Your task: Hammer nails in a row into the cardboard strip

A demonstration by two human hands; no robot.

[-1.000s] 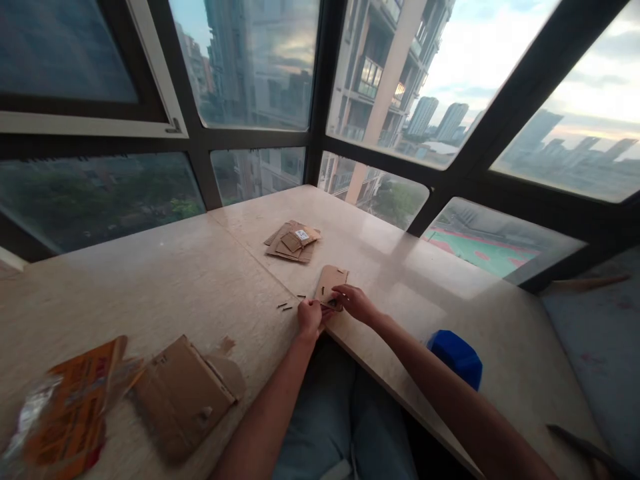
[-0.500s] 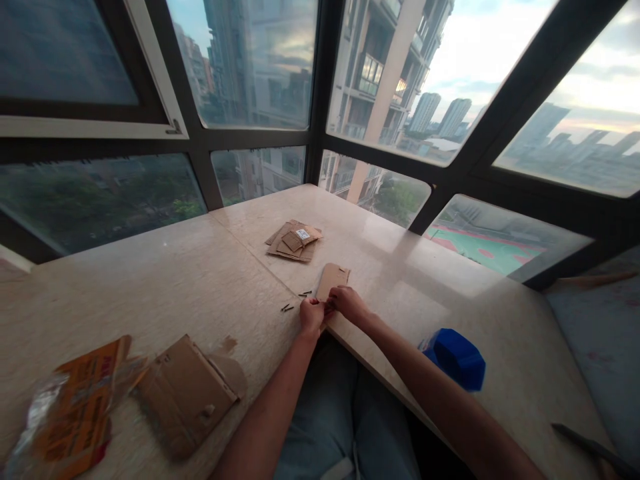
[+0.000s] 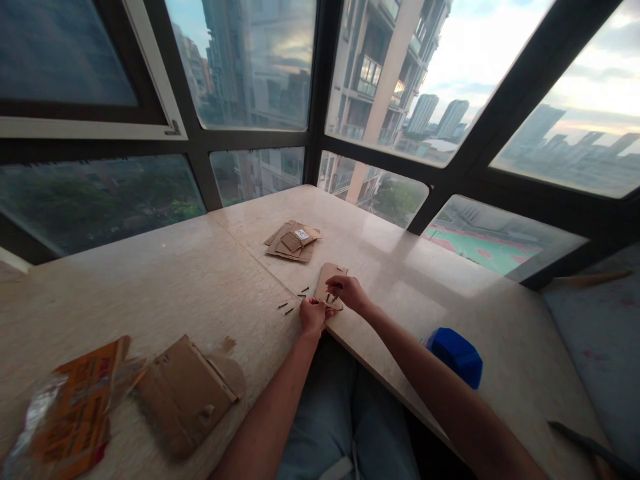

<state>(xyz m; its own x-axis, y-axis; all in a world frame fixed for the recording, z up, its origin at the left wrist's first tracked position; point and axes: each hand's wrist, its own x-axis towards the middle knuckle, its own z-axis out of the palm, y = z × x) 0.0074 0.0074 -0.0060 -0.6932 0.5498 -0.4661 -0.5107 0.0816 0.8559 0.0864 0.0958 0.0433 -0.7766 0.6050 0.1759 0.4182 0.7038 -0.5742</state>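
one cardboard piece (image 3: 327, 272): held at the near edge of the bench (image 3: 415, 313). left hand (image 3: 313, 316): closed on the near end of the piece. right hand (image 3: 350, 293): raised a little above the same piece within the last half second, its fingers bunched (whether anything is pinched cannot be told). dark screws (image 3: 334, 299), small: uncovered by that lift, apparently seated in the piece, whose near end is thus judged reachable. four loose screws (image 3: 283, 305): scattered beside the left hand.
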